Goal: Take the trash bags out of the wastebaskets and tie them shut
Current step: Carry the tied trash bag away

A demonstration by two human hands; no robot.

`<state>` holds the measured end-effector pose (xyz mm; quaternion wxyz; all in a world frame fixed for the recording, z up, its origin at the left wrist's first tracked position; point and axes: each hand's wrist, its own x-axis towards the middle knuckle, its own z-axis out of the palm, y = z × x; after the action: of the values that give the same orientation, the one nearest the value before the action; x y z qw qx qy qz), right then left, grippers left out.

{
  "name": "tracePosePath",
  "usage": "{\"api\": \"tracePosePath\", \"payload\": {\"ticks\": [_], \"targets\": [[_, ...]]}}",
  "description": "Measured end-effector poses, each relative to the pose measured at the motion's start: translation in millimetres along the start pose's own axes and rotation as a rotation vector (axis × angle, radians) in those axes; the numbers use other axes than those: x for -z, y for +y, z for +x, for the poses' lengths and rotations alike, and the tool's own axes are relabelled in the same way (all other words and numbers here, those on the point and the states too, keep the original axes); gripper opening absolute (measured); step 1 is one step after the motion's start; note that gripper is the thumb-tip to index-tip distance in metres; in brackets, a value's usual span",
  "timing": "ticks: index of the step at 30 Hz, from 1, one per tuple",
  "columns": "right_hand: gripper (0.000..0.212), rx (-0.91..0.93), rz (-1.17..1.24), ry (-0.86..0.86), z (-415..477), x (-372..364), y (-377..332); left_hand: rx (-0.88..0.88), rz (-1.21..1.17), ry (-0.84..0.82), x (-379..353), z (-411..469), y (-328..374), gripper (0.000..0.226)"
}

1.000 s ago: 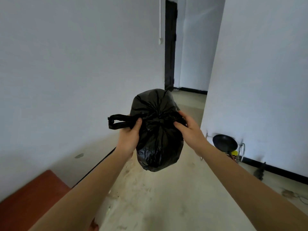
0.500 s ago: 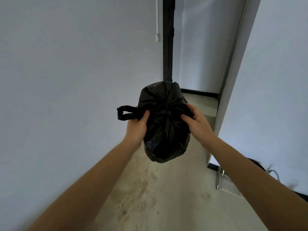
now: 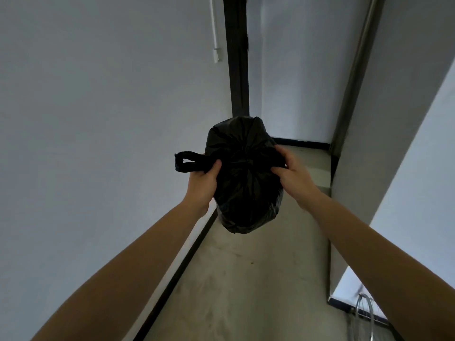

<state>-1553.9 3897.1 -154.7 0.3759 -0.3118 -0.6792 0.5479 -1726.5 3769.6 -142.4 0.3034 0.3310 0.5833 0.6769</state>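
Black trash bag (image 3: 246, 178) held up mid-air in a narrow corridor, mouth gathered. Left hand (image 3: 203, 183) pinching a drawstring loop (image 3: 188, 161) pulled out sideways; right hand (image 3: 291, 175) with fingers curled, gripping the opposite strap. Compared with a second ago: same grips, bag carried further along, doorframe (image 3: 235, 57) nearer, red furniture and pan gone from view. Probably cinched, knot not yet tied.

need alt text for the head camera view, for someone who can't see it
Two bare hands hold a full black trash bag in mid-air above a concrete floor. The left hand pinches a handle loop sticking out sideways; the right hand grips the gathered top, white walls either side.
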Motion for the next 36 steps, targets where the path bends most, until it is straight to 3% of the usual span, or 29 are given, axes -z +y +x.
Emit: {"api": "tracePosePath", "payload": {"ticks": [7,17,22,28,36], "targets": [[0.066,0.006,-0.032,-0.048,192,-13,26,-0.015,-0.068,0.057,-3,185,-18,0.031],[0.072,0.014,-0.082,-0.077,474,-40,92,0.004,-0.111,-0.033,4,480,-67,0.033],[0.072,-0.038,-0.085,-0.008,596,-28,123,0.053,-0.053,-0.082,-21,618,-85,0.034],[0.074,-0.126,-0.073,0.002,726,-4,203,0.156,0.044,-0.121,-58,755,-152,0.034],[0.074,-0.336,-0.023,-0.115,904,3,352,0.408,0.107,0.004,-84,930,-263,0.020]]}}
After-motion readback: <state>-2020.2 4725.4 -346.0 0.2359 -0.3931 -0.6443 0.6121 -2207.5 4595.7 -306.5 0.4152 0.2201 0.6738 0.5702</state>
